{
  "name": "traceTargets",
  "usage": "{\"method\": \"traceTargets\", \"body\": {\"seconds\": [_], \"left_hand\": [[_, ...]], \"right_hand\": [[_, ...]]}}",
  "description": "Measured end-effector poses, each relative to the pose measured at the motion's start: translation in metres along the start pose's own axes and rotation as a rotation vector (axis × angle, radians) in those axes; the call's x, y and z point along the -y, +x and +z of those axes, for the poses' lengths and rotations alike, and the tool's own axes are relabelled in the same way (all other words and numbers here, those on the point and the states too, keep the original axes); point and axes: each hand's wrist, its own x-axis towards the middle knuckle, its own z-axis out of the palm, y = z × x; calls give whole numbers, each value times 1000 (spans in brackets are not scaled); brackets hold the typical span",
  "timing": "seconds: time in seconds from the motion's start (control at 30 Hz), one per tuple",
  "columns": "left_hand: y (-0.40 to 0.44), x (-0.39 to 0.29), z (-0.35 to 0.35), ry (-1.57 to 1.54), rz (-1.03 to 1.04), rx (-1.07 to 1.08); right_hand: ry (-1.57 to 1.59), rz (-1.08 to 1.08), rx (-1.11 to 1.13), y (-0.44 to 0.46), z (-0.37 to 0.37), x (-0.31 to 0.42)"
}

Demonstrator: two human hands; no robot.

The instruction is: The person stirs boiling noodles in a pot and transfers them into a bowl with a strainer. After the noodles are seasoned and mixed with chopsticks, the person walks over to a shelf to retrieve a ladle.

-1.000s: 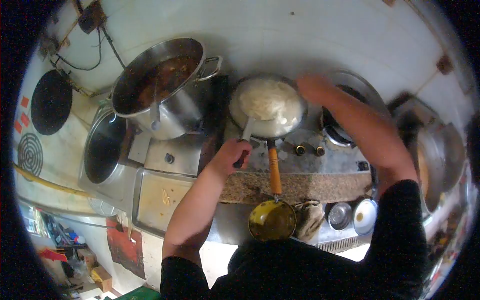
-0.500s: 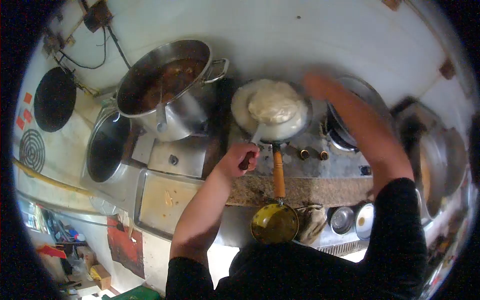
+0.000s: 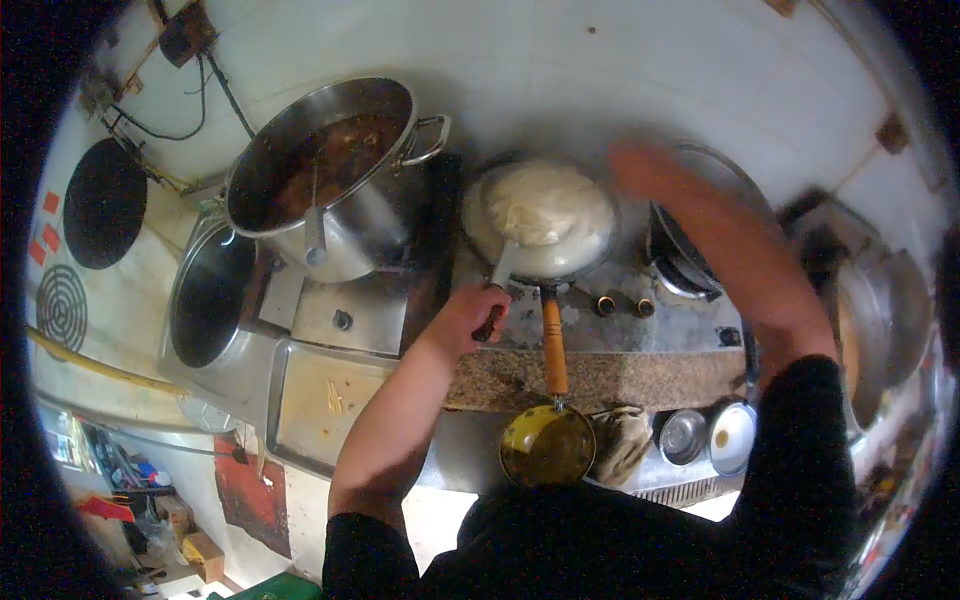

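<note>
My left hand (image 3: 478,318) is wrapped round the dark handle of a spatula (image 3: 506,262). Its flat metal end meets the near left edge of a puffed, pale sheet of dough (image 3: 545,200). This dough sits over a whitish layer in a frying pan (image 3: 540,274), whose wooden handle (image 3: 554,345) points towards me. Just beyond the pan's right rim, my right hand (image 3: 638,170) hovers, smeared by motion, so its fingers cannot be made out.
On the left stands a large steel pot (image 3: 345,245) of brown liquid with a ladle (image 3: 316,235) in it. A metal tray (image 3: 300,420) lies nearer me. In front are a yellow pan (image 3: 548,445), a cloth (image 3: 621,445) and small bowls (image 3: 683,437). Another pan (image 3: 690,270) stands right.
The view has shifted slightly. My left hand keeps its grip on the spatula at the dough's edge. My right hand stays blurred by the pan's right side.
</note>
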Motion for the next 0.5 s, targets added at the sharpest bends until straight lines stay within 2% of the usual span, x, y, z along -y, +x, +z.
{"method": "traceTargets", "body": {"seconds": [0.03,0.1,0.13,0.2,0.23,0.3,0.4,0.43,0.5], "left_hand": [[0,-1,1,1,0,-1],[0,-2,3,101,15,-63],[0,-2,1,101,14,-64],[3,1,-5,14,43,19],[6,3,-7,14,46,21],[12,5,-11,-82,-43,20],[11,4,-10,-157,-72,16],[12,6,-11,-156,-76,19],[14,9,-16,340,222,107]], "right_hand": [[1,0,-1,5,-5,5],[-88,-72,224,22,-37,28],[-88,-72,224,19,-74,40],[225,-23,86,1,-151,61],[221,-24,85,3,-146,53],[41,303,375,12,-108,11],[-157,100,56,-7,128,-129],[-101,117,81,-13,109,-112],[-17,116,163,-11,41,-52]]}}
